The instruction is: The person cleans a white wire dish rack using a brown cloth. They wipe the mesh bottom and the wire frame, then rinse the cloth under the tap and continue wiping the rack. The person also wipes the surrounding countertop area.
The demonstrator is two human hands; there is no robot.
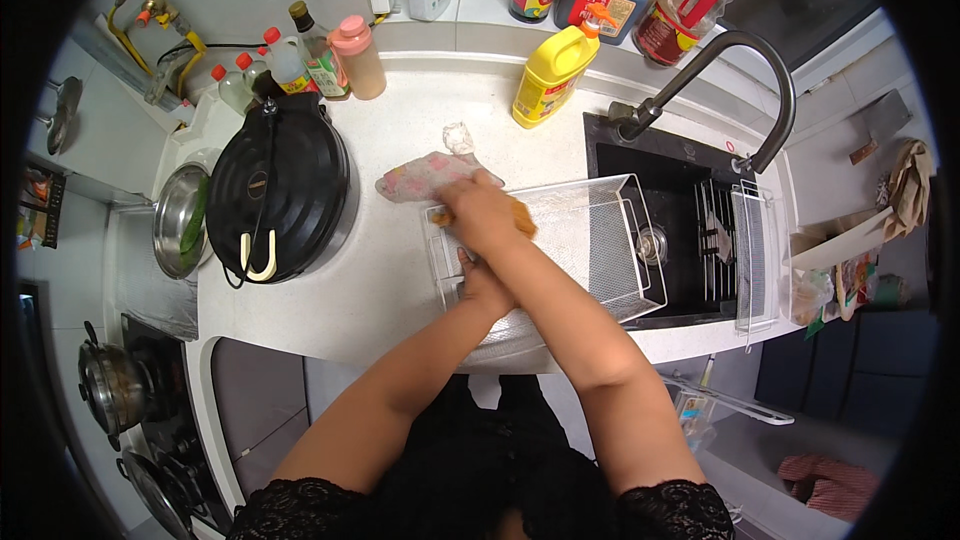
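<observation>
A white wire-mesh basket (pixel 559 240) lies on the white counter, its right end over the black sink. My right hand (pixel 480 214) is above the basket's left part, with an orange-brown cloth (pixel 523 217) bunched under it; its fingers are blurred and their grip is hidden. My left hand (pixel 484 285) is at the basket's near left side, below my crossing right forearm, thumb raised; its other fingers are hidden, perhaps on the basket. Beyond the basket, close to my right fingertips, a grey-and-pink patterned cloth (pixel 427 174) lies crumpled. A small crumpled white piece (pixel 457 138) sits behind it.
A round black electric appliance (pixel 281 191) and a steel bowl (pixel 176 229) with a green vegetable stand at left. A yellow detergent bottle (pixel 555 75) is behind the basket. The faucet (pixel 772 82) arches over the sink (pixel 675 165). A wire rack (pixel 752 262) stands at the sink's right edge.
</observation>
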